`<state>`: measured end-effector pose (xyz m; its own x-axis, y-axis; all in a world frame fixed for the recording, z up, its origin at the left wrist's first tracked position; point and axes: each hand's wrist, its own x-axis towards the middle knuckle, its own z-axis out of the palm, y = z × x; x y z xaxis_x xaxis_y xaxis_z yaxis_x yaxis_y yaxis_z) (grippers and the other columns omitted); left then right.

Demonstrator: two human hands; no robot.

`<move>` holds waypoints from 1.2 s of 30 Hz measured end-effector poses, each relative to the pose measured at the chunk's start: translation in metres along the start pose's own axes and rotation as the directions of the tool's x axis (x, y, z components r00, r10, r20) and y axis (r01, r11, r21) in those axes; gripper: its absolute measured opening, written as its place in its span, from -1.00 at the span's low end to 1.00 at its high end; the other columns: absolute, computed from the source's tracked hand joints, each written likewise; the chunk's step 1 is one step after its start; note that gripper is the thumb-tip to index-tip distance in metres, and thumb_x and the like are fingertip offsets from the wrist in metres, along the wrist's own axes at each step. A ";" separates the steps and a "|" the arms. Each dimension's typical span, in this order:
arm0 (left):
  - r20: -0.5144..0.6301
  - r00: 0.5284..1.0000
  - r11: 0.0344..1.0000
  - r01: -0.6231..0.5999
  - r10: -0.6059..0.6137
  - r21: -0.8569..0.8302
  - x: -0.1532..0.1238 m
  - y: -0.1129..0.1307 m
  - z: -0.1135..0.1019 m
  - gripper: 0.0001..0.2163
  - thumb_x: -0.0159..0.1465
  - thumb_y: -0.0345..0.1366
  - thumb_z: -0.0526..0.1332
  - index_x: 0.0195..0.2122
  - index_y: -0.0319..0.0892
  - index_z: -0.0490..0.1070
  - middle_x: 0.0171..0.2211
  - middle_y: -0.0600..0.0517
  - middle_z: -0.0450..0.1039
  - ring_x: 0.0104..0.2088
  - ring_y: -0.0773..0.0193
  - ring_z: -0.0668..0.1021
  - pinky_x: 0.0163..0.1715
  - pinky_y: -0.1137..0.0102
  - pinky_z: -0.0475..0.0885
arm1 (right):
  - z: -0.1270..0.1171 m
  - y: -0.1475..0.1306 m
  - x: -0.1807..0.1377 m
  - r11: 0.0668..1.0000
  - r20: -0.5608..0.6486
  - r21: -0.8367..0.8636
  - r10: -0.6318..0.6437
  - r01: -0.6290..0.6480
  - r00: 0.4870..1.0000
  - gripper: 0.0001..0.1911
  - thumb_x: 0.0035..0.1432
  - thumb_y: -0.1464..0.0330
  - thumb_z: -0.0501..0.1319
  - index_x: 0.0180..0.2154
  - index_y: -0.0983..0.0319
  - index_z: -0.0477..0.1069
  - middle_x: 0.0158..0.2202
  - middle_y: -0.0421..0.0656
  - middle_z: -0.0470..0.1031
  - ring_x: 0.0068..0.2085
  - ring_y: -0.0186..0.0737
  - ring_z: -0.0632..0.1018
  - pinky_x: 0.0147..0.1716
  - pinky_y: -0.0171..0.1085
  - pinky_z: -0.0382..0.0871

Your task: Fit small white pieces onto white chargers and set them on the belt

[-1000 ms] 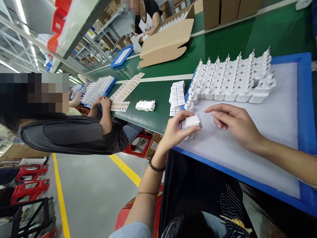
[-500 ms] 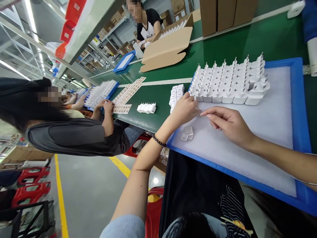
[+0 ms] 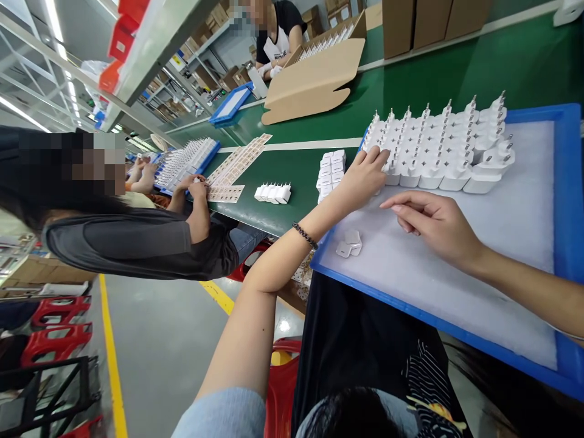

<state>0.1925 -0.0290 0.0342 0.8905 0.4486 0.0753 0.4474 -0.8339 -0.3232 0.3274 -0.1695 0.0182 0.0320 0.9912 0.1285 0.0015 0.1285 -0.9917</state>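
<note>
My left hand (image 3: 362,176) reaches across the blue tray (image 3: 568,201) and rests its fingers on the near left corner of a block of white plug adapters (image 3: 438,149) standing prongs up. Whether its fingers grip one is hidden. My right hand (image 3: 433,222) hovers over the white foam lining, fingers loosely curled and apart, holding nothing. Two or three small white caps (image 3: 349,243) lie on the foam near the tray's front left corner.
Beyond the tray, a stack of white adapters (image 3: 331,170) and a short row (image 3: 272,193) sit on the green conveyor belt (image 3: 301,164). A co-worker at left handles label sheets (image 3: 237,167). Another person works at an open cardboard box (image 3: 314,79) farther back.
My left hand held a white adapter a second ago; it has moved forward to the adapter block. The right hand stayed nearly in place.
</note>
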 end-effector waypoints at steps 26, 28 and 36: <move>0.061 0.502 0.502 0.865 -0.862 -0.021 -0.139 -0.085 0.024 -0.60 0.36 -0.46 -0.09 0.01 -0.39 0.51 0.00 -0.47 0.51 0.06 -0.30 0.48 0.12 -0.23 0.14 | 0.031 0.045 -0.017 0.669 0.603 -0.533 -0.129 0.518 0.787 -0.85 0.28 0.47 0.22 -0.25 0.20 0.57 -0.10 -0.01 0.62 0.01 0.11 0.57 -0.02 0.08 0.44; 0.117 0.478 0.482 0.876 -0.871 0.009 -0.149 -0.091 0.030 -0.62 0.33 -0.49 -0.06 -0.02 -0.38 0.52 0.00 -0.48 0.52 0.09 -0.33 0.47 0.15 -0.21 0.10 | 0.028 0.045 -0.018 0.708 0.604 -0.518 -0.094 0.480 0.791 -0.89 0.24 0.47 0.25 -0.30 0.19 0.55 -0.15 -0.04 0.62 -0.03 0.07 0.58 -0.04 0.05 0.45; 0.264 0.577 0.598 0.802 -0.773 -0.003 -0.150 -0.091 0.029 -0.44 0.27 -0.58 0.03 0.23 -0.03 0.45 0.06 -0.19 0.54 0.14 -0.12 0.42 0.19 -0.04 0.10 | 0.015 0.031 -0.013 0.806 0.546 -0.497 0.003 0.322 0.838 -0.76 0.39 0.33 0.09 -0.36 0.14 0.40 -0.40 -0.16 0.57 -0.33 -0.10 0.59 -0.37 -0.18 0.35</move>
<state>0.0154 -0.0107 0.0251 0.1461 0.9883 0.0438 0.9816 -0.1394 -0.1303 0.3117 -0.1777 -0.0146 -0.5189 0.8482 0.1066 0.5087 0.4066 -0.7589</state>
